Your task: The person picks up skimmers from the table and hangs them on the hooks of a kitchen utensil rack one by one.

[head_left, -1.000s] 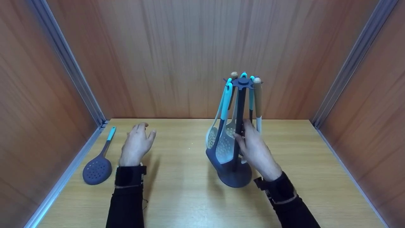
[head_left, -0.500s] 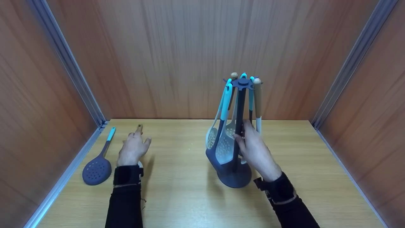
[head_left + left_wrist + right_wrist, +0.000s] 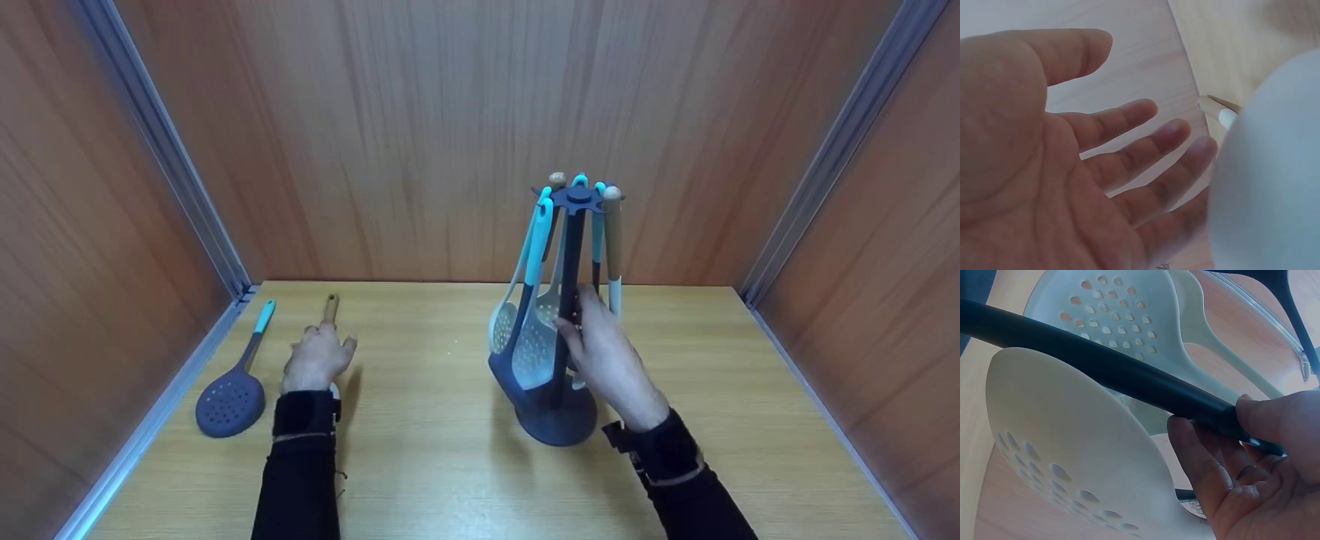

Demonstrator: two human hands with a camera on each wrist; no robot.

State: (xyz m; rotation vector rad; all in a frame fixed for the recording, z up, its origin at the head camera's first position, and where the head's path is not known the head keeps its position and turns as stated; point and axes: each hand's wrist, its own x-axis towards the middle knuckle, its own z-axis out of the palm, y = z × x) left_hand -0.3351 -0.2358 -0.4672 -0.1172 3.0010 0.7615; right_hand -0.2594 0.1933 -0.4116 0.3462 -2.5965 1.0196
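My left hand (image 3: 319, 358) is over a utensil with a wooden handle (image 3: 331, 307), whose far end shows beyond my fingers on the table. In the left wrist view its white, rounded head (image 3: 1275, 169) looms large at the right, and the fingers of that hand are spread and relaxed, palm bare. My right hand (image 3: 606, 358) grips the dark pole (image 3: 570, 262) of an upright utensil stand (image 3: 555, 424). Around that pole hang several utensils: a dark ladle with a turquoise handle (image 3: 538, 244), a pale slotted spoon (image 3: 1061, 433) and a pale slotted turner (image 3: 1112, 318) among them.
A dark slotted skimmer (image 3: 231, 403) with a turquoise handle lies left of my left hand. Wooden panels close off the back (image 3: 420, 150) and both sides, with metal strips (image 3: 172, 165) at the corners. The wooden tabletop (image 3: 427, 465) stretches between my arms.
My left hand has shifted slightly left and lowered toward the wooden-handled utensil, and more of the handle now shows past its fingers. My right hand keeps its grip on the pole.
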